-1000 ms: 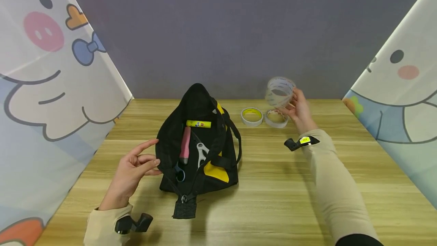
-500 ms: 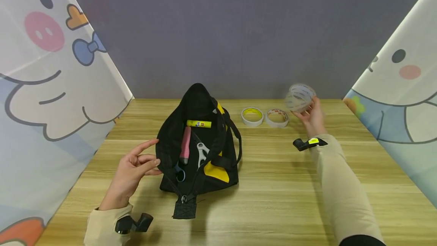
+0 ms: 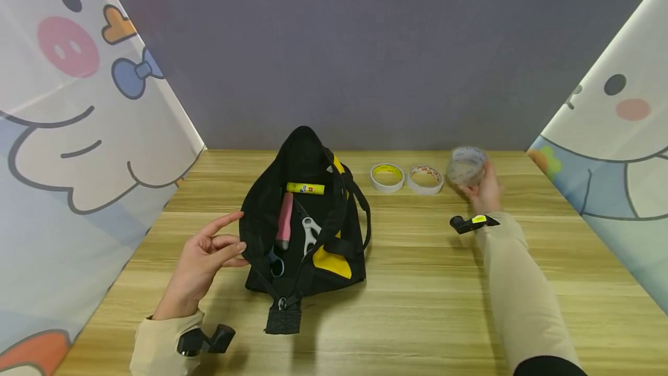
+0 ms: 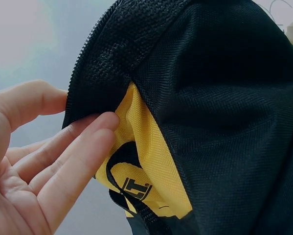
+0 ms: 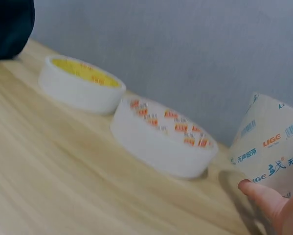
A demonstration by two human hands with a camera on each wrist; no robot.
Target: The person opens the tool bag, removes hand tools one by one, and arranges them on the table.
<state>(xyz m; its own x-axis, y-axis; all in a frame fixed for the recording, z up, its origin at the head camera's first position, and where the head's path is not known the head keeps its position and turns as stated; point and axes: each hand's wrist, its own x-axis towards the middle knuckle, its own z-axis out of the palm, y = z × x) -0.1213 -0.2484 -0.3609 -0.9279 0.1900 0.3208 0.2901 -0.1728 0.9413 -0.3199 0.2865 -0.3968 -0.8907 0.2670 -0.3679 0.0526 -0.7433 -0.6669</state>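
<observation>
A black and yellow zip bag (image 3: 258,208) stands with its mouth spread wide. My left hand (image 3: 195,260) pinches the left edge of that mouth; in the left wrist view, thumb and fingers lie on either side of the zipper strip (image 4: 90,54). Inside are a yellow tube (image 3: 305,188), a pink-handled tool (image 3: 285,219), white-handled scissors (image 3: 309,234) and a blue loop handle (image 3: 276,266). At the back right, my right hand (image 3: 486,190) holds a wide roll of clear packing tape (image 5: 271,147) close over the table.
Two white tape rolls, one with a yellow core (image 3: 387,187) and one with a red-printed core (image 3: 425,188), lie side by side between the bag and my right hand. A grey panel (image 3: 365,62) rises behind the wooden table (image 3: 417,306), with cartoon-printed sheets on both sides.
My right hand has carried the clear tape roll from above the white rolls to the right and then down toward the table. The left hand and bag have stayed put.
</observation>
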